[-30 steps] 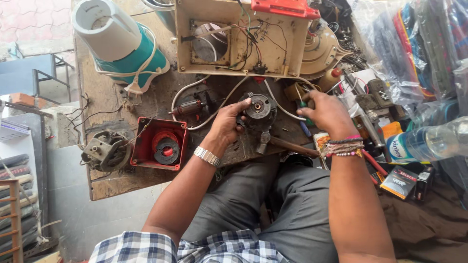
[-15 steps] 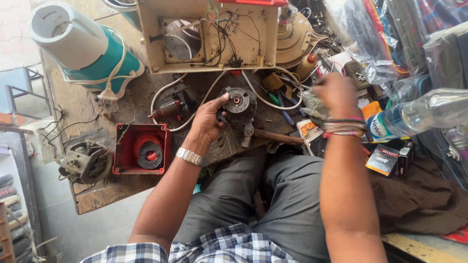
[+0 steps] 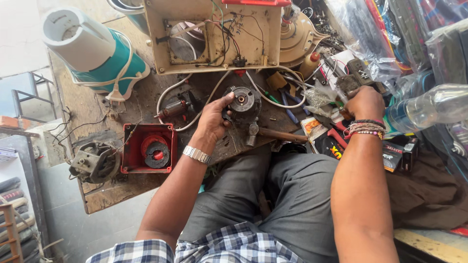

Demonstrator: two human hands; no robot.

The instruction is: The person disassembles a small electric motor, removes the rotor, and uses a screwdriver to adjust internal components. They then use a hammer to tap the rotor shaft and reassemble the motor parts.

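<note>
Here the left hand (image 3: 214, 117) reaches forward from a bent elbow, forearm slanting up across the lap, a metal watch (image 3: 196, 155) on the wrist. Its grip is curled around the left side of a small round motor (image 3: 243, 103), thumb on top near the rim and fingers tucked beneath, so it holds the motor steady. The motor sits on the wooden bench (image 3: 102, 195), near the middle of its front edge, its shaft end facing up, just in front of the open beige appliance housing (image 3: 214, 34) with its tangle of wires.

The right hand (image 3: 363, 102) stretches out further to the right, arm nearly straight, beaded bracelets (image 3: 363, 129) around the wrist. Its back faces the camera; the fingers are folded over a small dark part (image 3: 348, 83) among the clutter of tools, and how firmly they clasp it I cannot tell.

A hammer (image 3: 270, 134) lies on the bench just beside the motor, its head touching or nearly touching the motor's base. To the left stand a red square casing (image 3: 131, 151), another bare motor (image 3: 95, 163), and a teal-and-white mixer base (image 3: 92, 48). A clear plastic bottle (image 3: 429, 107) lies at the far right.
</note>
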